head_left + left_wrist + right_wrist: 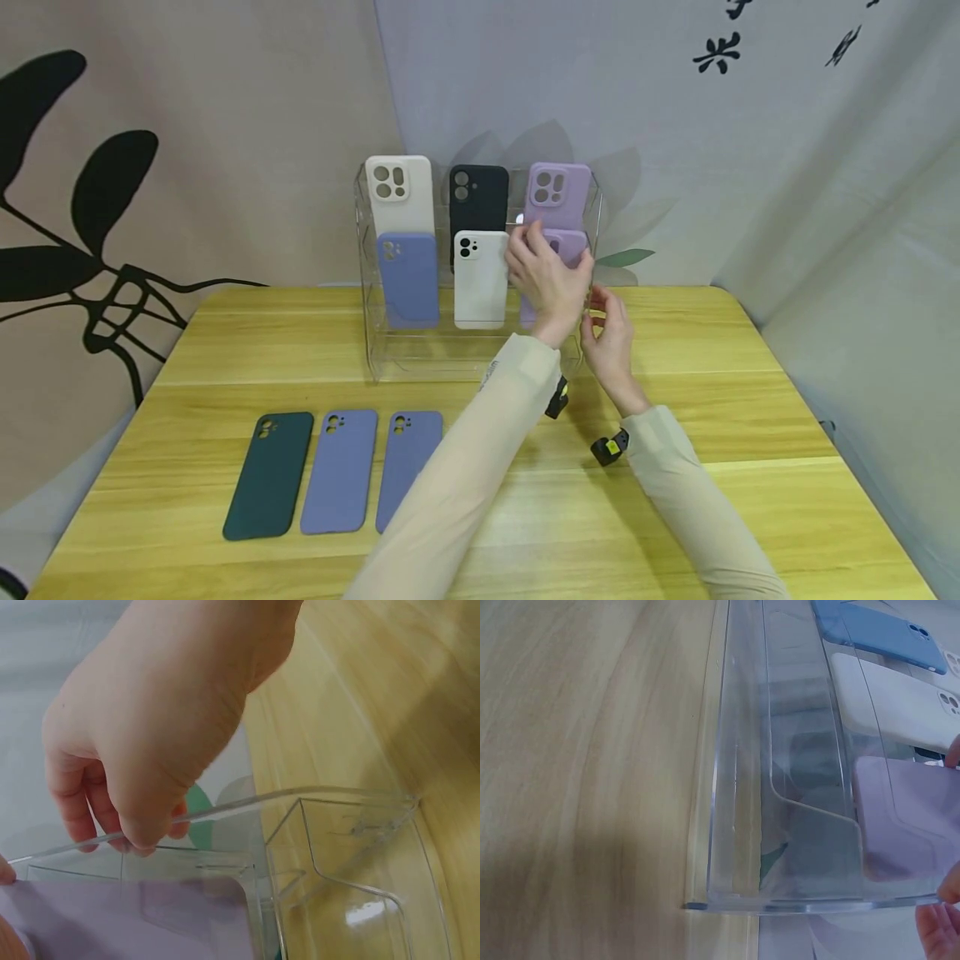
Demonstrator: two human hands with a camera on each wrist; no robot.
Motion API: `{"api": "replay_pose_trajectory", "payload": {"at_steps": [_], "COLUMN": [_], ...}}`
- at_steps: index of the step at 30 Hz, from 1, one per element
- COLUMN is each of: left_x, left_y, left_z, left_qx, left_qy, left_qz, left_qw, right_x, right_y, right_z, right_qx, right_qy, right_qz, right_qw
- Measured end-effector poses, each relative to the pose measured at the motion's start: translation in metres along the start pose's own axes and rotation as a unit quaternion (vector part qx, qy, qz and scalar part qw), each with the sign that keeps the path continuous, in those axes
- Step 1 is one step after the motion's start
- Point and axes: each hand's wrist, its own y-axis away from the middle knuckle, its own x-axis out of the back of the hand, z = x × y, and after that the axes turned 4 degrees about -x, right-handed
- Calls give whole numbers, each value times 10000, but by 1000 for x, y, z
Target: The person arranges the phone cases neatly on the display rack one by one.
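Observation:
My left hand (551, 279) pinches a lilac phone case (572, 240) by its two sides, at the right end of the clear acrylic stand's (442, 360) front row. That case (904, 821) sits in the stand in the right wrist view. My right hand (611, 337) grips the stand's right side panel; in the left wrist view its thumb and fingers lie on either side of the panel edge (300, 792). Beside the held case stand a white case (480, 287) and a blue case (408, 283). Most of the held case is hidden by the left hand in the head view.
On the stand's back row are a white case (401, 217), a black case (480, 212) and another lilac case (562, 208). A dark green case (270, 475) and two blue-violet cases (340, 475) lie on the wooden table (750, 500). Behind hangs a cloth (262, 167).

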Motion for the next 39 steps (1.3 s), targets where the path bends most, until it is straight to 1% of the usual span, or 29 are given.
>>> {"api": "replay_pose_trajectory", "payload": {"at_steps": [8, 11, 14, 17, 22, 25, 30, 35, 39], "left_x": [-1, 0, 1, 3, 10, 17, 30, 41, 48], "left_y": [2, 1, 1, 2, 1, -1, -4, -8, -10], "left_z": [3, 4, 4, 4, 6, 9, 10, 4, -3], "left_qx": [-116, -153, -264, -353, -514, -611, -640, -735, -800], "left_qy": [-297, -467, -656, -714, -592, -554, -366, -41, 92], "left_qz": [-235, -269, -304, -322, -341, -455, -626, -721, -877], "left_qw": [9992, 9984, 9970, 9963, 9963, 9956, 9953, 9947, 9929], "right_x": [0, 0, 0, 0, 0, -1, -1, -2, -2], "right_y": [0, 0, 1, 1, 1, 1, 1, 0, 1], "right_z": [0, -1, -1, -2, -1, 0, 1, 1, 0], "right_qx": [26, -1, -33, -39, -2, 24, 77, 29, -49], "right_qy": [-56, -110, -97, -41, -76, -97, -131, -128, -179], "right_qz": [-36, -51, -40, -37, -26, 7, 46, 108, 31], "right_qw": [10000, 9999, 9999, 10000, 10000, 10000, 9999, 9999, 9998]}}
